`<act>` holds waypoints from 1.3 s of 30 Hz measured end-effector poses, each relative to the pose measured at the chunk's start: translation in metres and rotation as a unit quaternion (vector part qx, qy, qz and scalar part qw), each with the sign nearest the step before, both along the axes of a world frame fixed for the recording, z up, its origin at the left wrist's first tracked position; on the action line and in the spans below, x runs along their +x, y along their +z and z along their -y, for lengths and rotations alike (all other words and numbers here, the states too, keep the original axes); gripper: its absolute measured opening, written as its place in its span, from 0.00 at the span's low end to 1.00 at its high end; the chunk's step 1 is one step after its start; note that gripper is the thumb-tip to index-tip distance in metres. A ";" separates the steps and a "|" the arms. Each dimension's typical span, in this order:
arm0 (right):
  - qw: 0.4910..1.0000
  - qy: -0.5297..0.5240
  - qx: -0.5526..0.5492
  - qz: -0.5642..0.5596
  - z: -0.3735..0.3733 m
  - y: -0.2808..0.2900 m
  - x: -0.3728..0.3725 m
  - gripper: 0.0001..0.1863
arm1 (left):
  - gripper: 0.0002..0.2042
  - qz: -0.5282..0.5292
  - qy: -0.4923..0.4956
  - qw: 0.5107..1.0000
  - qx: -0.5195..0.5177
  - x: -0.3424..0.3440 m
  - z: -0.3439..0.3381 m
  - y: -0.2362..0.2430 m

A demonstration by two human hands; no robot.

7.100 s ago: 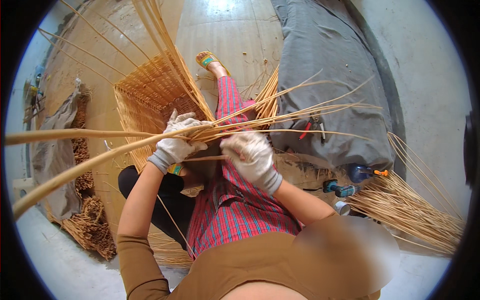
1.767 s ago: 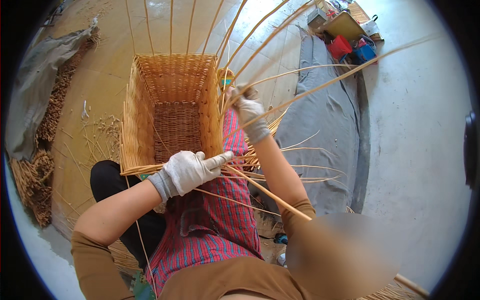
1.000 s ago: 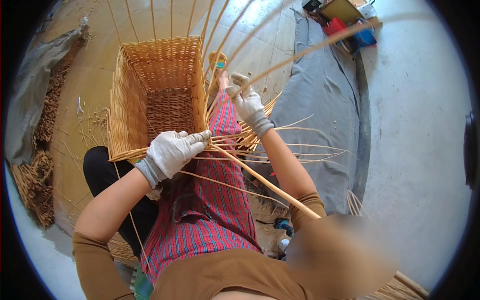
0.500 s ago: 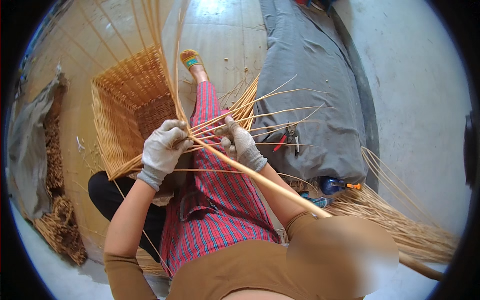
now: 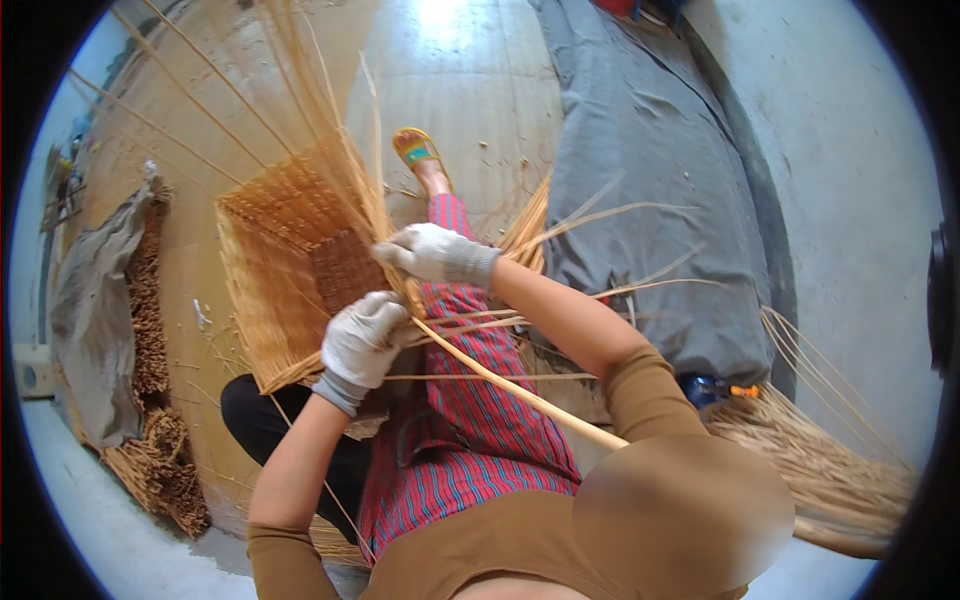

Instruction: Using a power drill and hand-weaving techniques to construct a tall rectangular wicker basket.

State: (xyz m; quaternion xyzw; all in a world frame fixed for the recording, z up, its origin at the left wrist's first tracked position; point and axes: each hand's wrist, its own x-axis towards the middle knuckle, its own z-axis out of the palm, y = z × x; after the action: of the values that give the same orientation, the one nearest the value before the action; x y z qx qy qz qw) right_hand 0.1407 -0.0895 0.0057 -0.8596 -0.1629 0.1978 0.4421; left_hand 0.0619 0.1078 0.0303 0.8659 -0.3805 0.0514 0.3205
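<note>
A rectangular wicker basket (image 5: pixel 262 290), woven from tan willow, lies tilted with its opening toward me. Long stakes (image 5: pixel 215 72) stick out from its edge at the far side. At the near right of its rim my left hand (image 5: pixel 365 340), in a white knitted glove, is closed around the wicker rods. Just beyond, my right hand (image 5: pixel 430 252), gloved too, has its fingers pinched on wicker strands at the rim; its fingertips are partly hidden. A thick pale rod (image 5: pixel 525 392) slants from between my hands toward my lower right. Thinner strands (image 5: pixel 640 212) fan out to the right.
A grey cloth (image 5: pixel 660 180) covers a long heap at the right, with pliers (image 5: pixel 620 290) half hidden by my arm. Near it lie a blue bottle (image 5: pixel 703 388) and a bundle of willow rods (image 5: pixel 810 440). Another covered bundle (image 5: pixel 150 440) is at the left. My sandalled foot (image 5: pixel 415 147) rests ahead.
My right hand has moved from the strands at the right across to the basket's rim, beyond my left hand. The whole view has shifted, so things appear further right and lower.
</note>
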 end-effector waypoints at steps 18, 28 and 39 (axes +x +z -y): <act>0.847 0.166 0.380 0.333 0.002 0.090 0.053 0.21 | 0.28 -0.115 0.030 0.991 0.053 0.013 0.000 0.014; 0.991 0.057 0.085 0.083 0.012 -0.002 0.006 0.32 | 0.31 -0.124 0.040 0.991 0.008 0.010 -0.003 -0.001; 0.996 0.026 0.087 0.000 0.030 0.012 -0.071 0.25 | 0.16 0.070 0.220 0.973 -0.027 -0.046 0.013 -0.030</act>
State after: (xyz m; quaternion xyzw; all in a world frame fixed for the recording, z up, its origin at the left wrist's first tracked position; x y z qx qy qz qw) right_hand 0.0694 -0.1199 0.0177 -0.8135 -0.2018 0.1943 0.5096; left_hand 0.0156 0.0948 0.0005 0.9137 -0.2003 0.1914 0.2975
